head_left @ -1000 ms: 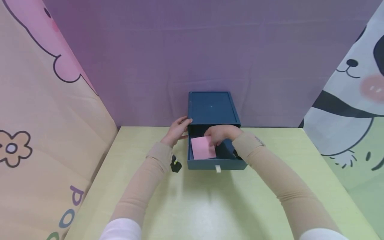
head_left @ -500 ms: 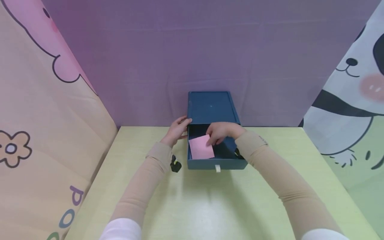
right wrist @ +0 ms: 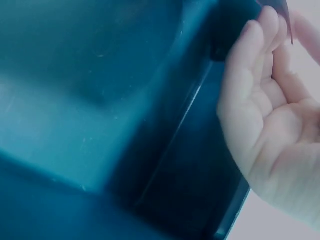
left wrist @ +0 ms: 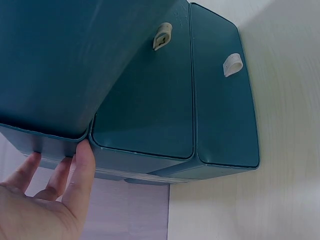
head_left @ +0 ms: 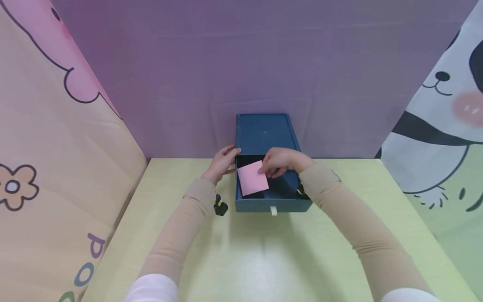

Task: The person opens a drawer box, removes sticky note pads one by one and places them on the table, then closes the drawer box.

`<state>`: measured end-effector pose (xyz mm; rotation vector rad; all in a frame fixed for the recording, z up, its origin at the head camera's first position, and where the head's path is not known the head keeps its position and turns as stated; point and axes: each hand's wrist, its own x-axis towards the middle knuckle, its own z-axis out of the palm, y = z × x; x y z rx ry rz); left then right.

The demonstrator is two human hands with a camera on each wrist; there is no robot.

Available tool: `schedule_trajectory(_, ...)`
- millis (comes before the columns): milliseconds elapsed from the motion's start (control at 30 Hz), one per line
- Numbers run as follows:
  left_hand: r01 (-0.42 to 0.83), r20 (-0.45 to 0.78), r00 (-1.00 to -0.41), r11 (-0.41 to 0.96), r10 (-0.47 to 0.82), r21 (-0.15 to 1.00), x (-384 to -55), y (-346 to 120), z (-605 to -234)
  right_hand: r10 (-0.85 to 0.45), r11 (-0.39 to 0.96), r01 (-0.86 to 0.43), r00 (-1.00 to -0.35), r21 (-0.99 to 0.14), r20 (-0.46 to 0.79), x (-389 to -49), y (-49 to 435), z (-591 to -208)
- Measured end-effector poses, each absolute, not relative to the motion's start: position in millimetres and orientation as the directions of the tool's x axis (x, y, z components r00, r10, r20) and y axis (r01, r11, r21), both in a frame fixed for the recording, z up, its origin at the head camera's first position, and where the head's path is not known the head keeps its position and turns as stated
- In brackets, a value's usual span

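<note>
A dark blue drawer cabinet [head_left: 266,132] stands at the back of the table with its top drawer [head_left: 269,205] pulled out. My right hand [head_left: 281,161] pinches a square pink sticky note [head_left: 253,179] by its right edge, over the left part of the open drawer. In the right wrist view the fingers curl together at the paper's dark edge [right wrist: 281,12], above the bare drawer floor [right wrist: 65,100]. My left hand [head_left: 222,162] rests against the cabinet's left side, fingers fairly straight. The left wrist view has its fingertips touching the wall beside the open drawer.
Two closed drawers with pale loop tabs lie below the open one, a middle drawer [left wrist: 150,100] and a bottom drawer [left wrist: 222,110]. A white tab [head_left: 273,211] hangs on the open drawer's front. A purple curtain [head_left: 181,84] hangs behind the table [head_left: 241,256].
My right hand has lifted the pink sticky note up and back from the drawer's front, and the note has tilted. The left hand has stayed against the cabinet.
</note>
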<state>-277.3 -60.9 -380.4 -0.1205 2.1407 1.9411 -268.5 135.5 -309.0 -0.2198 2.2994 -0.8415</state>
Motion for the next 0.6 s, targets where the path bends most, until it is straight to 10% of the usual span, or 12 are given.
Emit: schedule_trajectory(600, -0.234, -0.246, -0.964, 0.116, 0.103, 0.965, -277.9, -61.1, -380.5, -0.403, 0.683, 0.13, -0.754, -0.719, -0.519, -271.6, 146.6, -294.8)
